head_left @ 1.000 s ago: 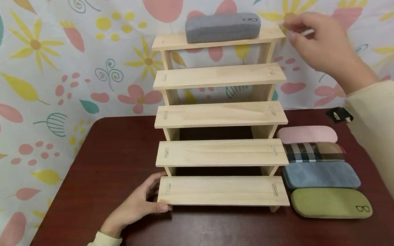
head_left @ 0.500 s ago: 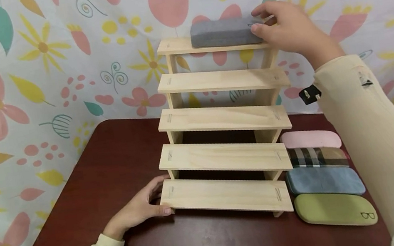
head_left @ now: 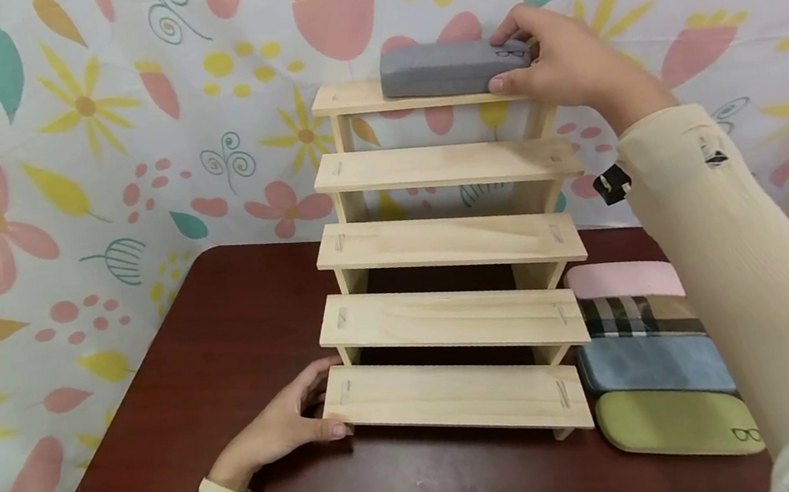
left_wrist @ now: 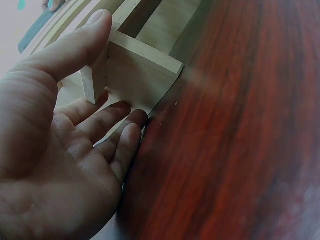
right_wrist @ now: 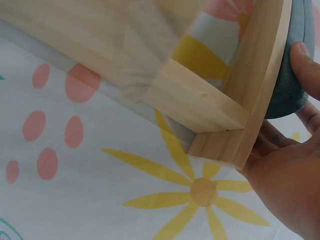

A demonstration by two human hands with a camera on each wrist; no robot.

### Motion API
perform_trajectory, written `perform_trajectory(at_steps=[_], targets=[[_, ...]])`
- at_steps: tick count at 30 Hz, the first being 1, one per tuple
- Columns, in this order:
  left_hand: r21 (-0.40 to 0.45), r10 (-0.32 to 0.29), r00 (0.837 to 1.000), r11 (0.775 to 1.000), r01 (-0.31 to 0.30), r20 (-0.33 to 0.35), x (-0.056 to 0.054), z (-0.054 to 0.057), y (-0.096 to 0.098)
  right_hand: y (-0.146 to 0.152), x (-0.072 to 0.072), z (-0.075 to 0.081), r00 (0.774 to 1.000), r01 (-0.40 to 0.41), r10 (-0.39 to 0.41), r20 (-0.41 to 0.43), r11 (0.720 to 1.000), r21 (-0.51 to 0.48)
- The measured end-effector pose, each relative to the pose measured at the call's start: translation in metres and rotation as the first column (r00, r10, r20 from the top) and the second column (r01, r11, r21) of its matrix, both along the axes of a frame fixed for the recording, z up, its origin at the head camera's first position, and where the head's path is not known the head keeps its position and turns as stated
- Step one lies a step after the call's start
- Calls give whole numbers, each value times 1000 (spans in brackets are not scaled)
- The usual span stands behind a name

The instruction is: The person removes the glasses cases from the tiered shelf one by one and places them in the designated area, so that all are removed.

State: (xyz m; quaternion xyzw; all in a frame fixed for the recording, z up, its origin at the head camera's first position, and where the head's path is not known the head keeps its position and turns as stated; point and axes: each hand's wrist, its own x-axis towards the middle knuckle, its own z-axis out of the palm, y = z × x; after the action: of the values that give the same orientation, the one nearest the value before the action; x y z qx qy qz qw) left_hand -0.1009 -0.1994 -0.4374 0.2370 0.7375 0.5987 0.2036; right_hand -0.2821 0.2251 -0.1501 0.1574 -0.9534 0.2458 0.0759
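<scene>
A five-tier wooden display rack [head_left: 447, 243] stands on the table, its steps rising toward the back. On its top tier lies a grey glasses case [head_left: 441, 69] with a small glasses print. My right hand [head_left: 565, 58] grips this case by its right end, thumb at the front and fingers behind; the right wrist view shows the thumb against the case [right_wrist: 285, 92]. At the lower left, my left hand [head_left: 275, 422] holds the end of the rack's bottom step. In the left wrist view its thumb [left_wrist: 75, 47] lies along the step and its fingers reach beside the side panel.
Right of the rack lie a pink case [head_left: 622, 281], a plaid case [head_left: 635, 316], a blue case [head_left: 654, 365] and a green case [head_left: 677, 421] in a column, partly behind my right sleeve. A patterned cloth [head_left: 85, 197] hangs behind the dark red table [head_left: 428, 485].
My right hand has come in from the right of the top tier and taken hold of the grey glasses case. The left hand stays at the bottom step; the view has shifted slightly.
</scene>
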Motion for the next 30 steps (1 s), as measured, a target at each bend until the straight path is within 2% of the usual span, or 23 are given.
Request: perform_trajectory(at_steps=[8,12,15,21,30], targets=[[-29,4,1000,1000,-4,-6,5,-4,-8,4,7,-8,998,-26,27,-58,1000,18],[-32,0,1000,999,0,5,8,-6,-10,13,11,-13,999,-13,13,-49,1000,0],[-27,-8,1000,1000,8,-4,6,-6,-11,23,12,-14,999,13,-14,-40,1000,-24],[-15,-8,999,1000,8,-33,-2,-5,-10,40,15,-11,995,57,-61,-81,997,-45],[-28,3,999,1000,-4,-45,-4,-2,-9,56,17,-8,995,72,-76,-59,995,-71]])
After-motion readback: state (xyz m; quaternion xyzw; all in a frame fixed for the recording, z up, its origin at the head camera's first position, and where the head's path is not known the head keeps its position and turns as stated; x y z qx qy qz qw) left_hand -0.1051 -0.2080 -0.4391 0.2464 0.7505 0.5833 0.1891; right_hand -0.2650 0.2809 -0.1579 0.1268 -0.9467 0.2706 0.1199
